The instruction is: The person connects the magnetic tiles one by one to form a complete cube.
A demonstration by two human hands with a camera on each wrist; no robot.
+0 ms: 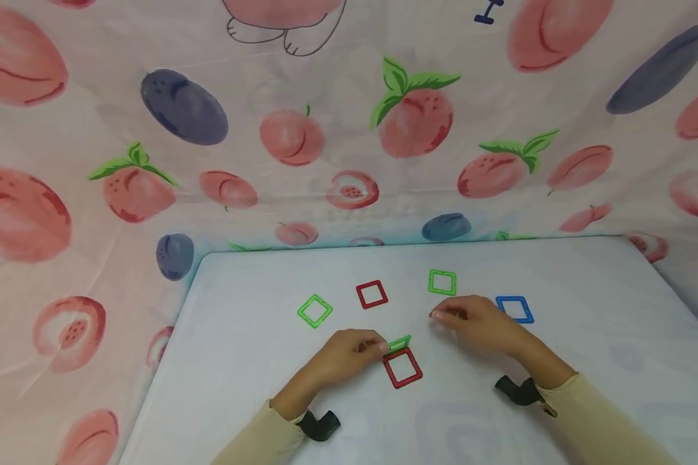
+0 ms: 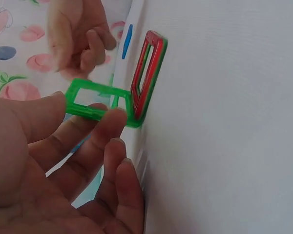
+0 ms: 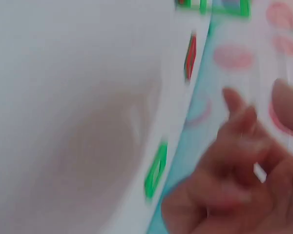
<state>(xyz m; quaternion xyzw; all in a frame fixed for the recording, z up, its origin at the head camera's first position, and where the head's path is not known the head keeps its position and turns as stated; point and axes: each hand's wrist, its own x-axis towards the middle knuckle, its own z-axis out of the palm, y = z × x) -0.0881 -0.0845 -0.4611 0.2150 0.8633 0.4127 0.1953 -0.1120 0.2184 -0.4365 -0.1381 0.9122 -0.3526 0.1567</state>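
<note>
Tabletop (image 1: 209, 361), white; we count six square frames and take the near red frame (image 1: 410, 382) as landmark. Progress, as we judge it: one pair set edge to edge, four frames left unjoined, all lying flat on the landmark's far side. Of these, a loose green frame (image 1: 324, 319) is off to its left, a loose red frame (image 1: 375, 305) more nearly straight beyond it, a second green frame (image 1: 443, 272) beyond and right, and a blue frame (image 1: 528, 310) farther right.

We log the right hand (image 1: 483, 323) beyond and right of the landmark, apart from it: fingers loosely bent, nothing seen in them; its wrist view is blurred.

The left hand (image 1: 349, 355) is just left of the landmark, thumb and fingers pinching a raised green frame (image 2: 102, 88). This held frame stands up from the landmark's far edge and appears to touch it. We see the thumb at the end away from the landmark, a fingertip nearer to it.

Smallest detail: green strip along the landmark's table-side edge; we cannot tell whether another frame lies beneath.
</note>
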